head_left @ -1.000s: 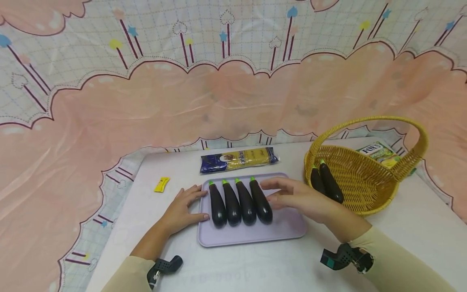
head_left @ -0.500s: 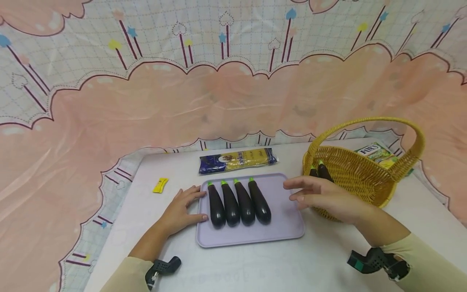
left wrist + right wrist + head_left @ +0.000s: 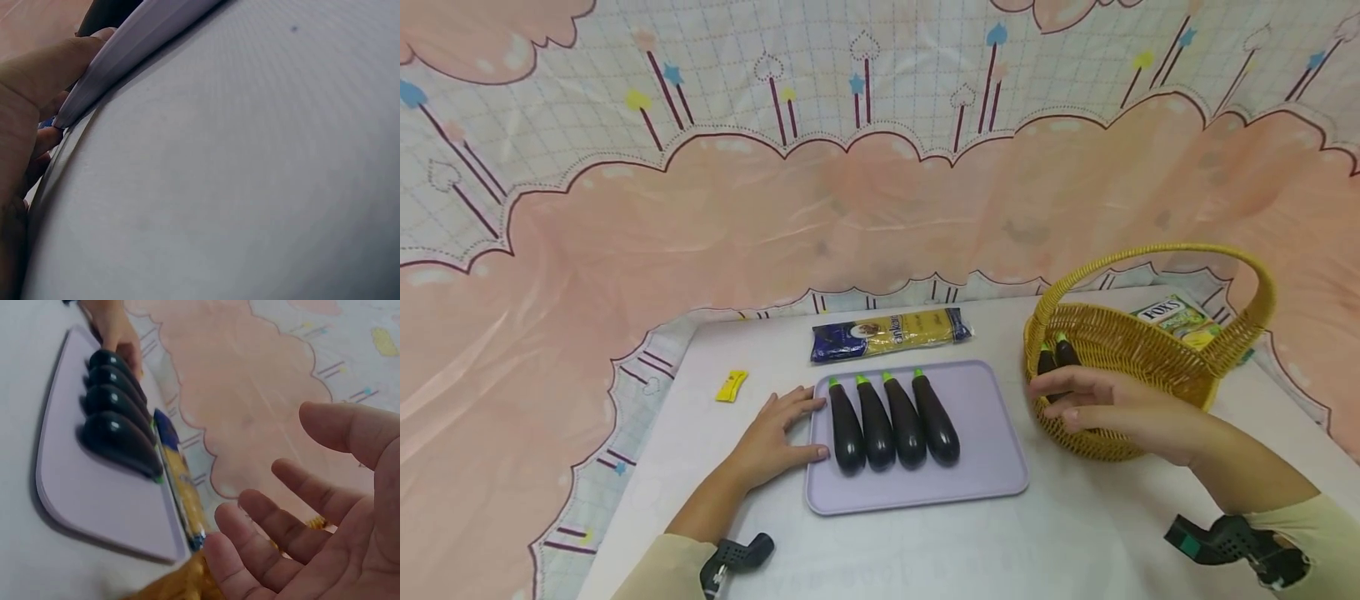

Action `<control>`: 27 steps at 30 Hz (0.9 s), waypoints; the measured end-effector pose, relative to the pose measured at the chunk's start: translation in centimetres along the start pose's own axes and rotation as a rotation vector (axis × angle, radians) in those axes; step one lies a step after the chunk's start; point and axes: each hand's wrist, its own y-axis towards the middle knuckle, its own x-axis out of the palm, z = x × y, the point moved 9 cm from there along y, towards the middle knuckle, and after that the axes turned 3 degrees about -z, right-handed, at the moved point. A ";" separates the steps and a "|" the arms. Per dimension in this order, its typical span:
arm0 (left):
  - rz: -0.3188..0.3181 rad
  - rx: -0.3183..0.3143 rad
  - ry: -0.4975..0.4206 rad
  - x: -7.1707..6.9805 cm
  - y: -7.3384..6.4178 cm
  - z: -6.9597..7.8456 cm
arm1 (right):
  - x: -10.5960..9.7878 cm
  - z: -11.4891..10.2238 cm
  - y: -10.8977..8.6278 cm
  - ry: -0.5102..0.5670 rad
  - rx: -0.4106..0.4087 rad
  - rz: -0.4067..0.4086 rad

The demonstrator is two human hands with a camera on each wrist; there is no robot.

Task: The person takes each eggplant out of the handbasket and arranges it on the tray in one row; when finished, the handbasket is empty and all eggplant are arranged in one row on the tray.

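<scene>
While left hand (image 3: 781,437) at tray (image 3: 988,450), fingers apart, right hand (image 3: 1123,410) likewise before basket (image 3: 1116,333), long packet (image 3: 891,335) behind tray.

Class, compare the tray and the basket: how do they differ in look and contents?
The tray is pale purple and smooth; the basket is yellow-brown and woven. The tray is shallow with a low rim, while the basket is deeper with a tall arched handle. Four eggplants lie on the tray; two show in the basket. Both stand on the white table.
</scene>
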 end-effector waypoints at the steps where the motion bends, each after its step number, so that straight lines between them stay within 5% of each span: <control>1: 0.000 0.001 0.002 0.0 0.0 0.0 | -0.3 0.1 -0.2 -0.011 0.002 0.012; 8: 0.001 0.003 0.029 -0.3 0.0 0.1 | -2.9 -0.3 -1.0 -0.149 -0.024 0.103; 19: -0.002 0.015 0.032 -0.2 0.0 0.1 | -6.3 1.2 -0.8 -0.424 0.080 0.187; 27: -0.016 -0.005 0.013 0.0 0.1 -0.1 | -8.5 3.6 -0.3 -0.417 0.120 0.172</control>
